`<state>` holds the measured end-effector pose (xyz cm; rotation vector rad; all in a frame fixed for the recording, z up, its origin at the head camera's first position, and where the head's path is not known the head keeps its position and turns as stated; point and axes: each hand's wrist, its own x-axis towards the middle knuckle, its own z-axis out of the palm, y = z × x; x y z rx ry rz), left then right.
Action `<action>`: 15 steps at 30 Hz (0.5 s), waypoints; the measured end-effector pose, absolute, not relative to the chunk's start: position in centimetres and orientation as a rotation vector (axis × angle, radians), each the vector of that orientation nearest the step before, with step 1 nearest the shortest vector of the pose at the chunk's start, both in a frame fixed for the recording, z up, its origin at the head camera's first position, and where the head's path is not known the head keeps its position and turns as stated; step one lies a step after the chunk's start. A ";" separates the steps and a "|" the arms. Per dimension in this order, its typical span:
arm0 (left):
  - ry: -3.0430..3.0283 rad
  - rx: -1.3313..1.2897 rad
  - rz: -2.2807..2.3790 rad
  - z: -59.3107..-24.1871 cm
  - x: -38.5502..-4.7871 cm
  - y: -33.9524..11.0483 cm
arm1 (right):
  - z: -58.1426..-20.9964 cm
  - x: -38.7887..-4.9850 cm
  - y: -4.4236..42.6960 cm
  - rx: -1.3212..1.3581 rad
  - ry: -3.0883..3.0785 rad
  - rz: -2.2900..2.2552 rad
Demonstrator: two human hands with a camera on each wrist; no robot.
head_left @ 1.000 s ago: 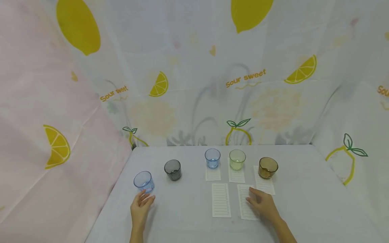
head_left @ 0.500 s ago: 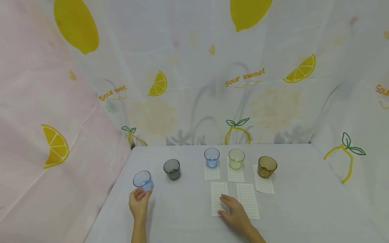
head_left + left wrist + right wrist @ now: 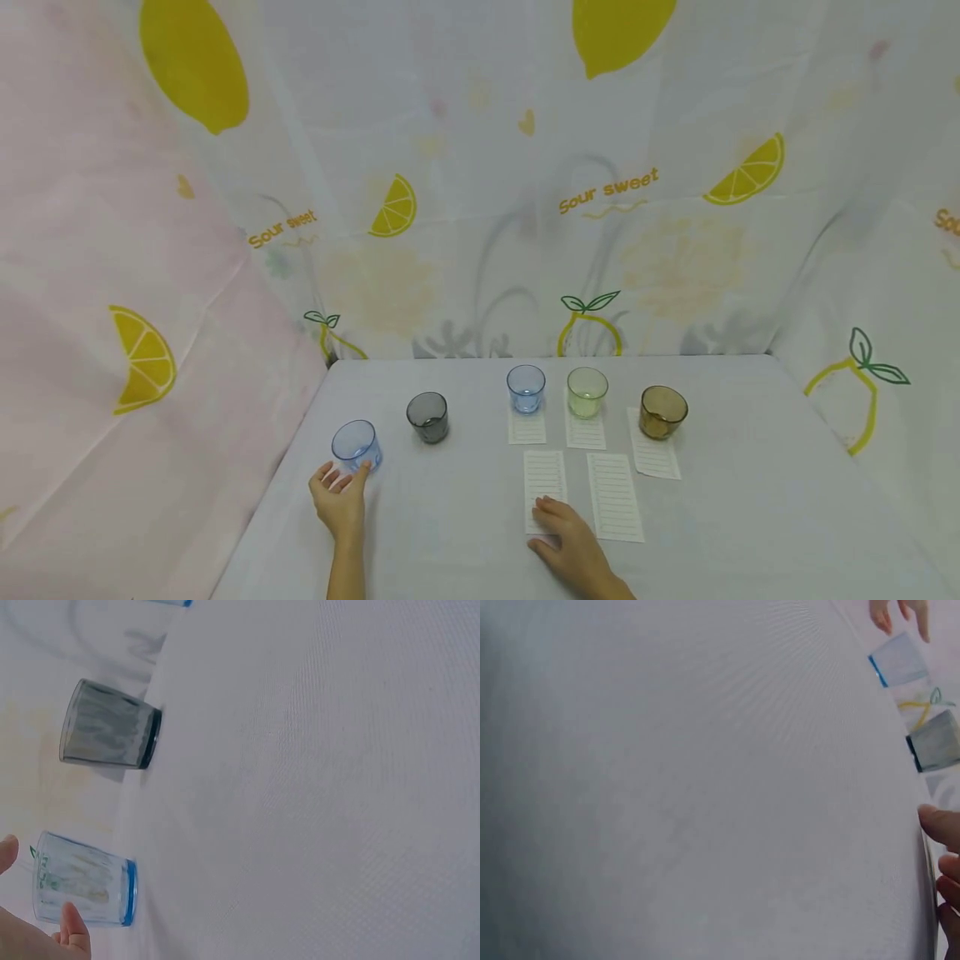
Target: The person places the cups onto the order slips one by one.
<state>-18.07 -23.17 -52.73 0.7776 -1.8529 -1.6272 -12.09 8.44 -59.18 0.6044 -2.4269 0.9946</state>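
My left hand (image 3: 340, 504) is just in front of a blue glass (image 3: 357, 443) at the table's left, thumb and fingers spread. In the left wrist view the thumb and fingertips stand apart around the near side of that blue glass (image 3: 86, 879); whether they touch it, I cannot tell. My right hand (image 3: 576, 552) lies low over the lower part of a lined paper slip (image 3: 545, 479), fingers relaxed and holding nothing. Beside it is a second lined slip (image 3: 615, 497). In the right wrist view the right fingers (image 3: 949, 881) are close to the tabletop.
A grey glass (image 3: 428, 418) stands right of the left blue one. Farther back, another blue glass (image 3: 527, 390), a green glass (image 3: 587, 393) and a brown glass (image 3: 663, 412) each stand on a lined slip. A lemon-print cloth (image 3: 480, 283) hangs behind the white table (image 3: 450, 533).
My right hand has moved left from the right-hand front slip to the left-hand one, then slightly nearer me. My left hand has shifted slightly left and turned by the blue glass. The glasses stay put.
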 end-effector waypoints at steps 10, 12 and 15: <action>-1.839 0.792 -1.654 -52.2 -18.5 -23.1 | -59.0 -12.3 8.5 0.465 -2.414 1.005; -1.840 0.781 -1.683 -52.1 -18.7 -23.3 | -58.9 -12.3 8.6 0.458 -2.449 0.995; -1.863 0.769 -1.719 -51.9 -19.0 -23.6 | -58.9 -12.2 8.8 0.477 -2.499 0.968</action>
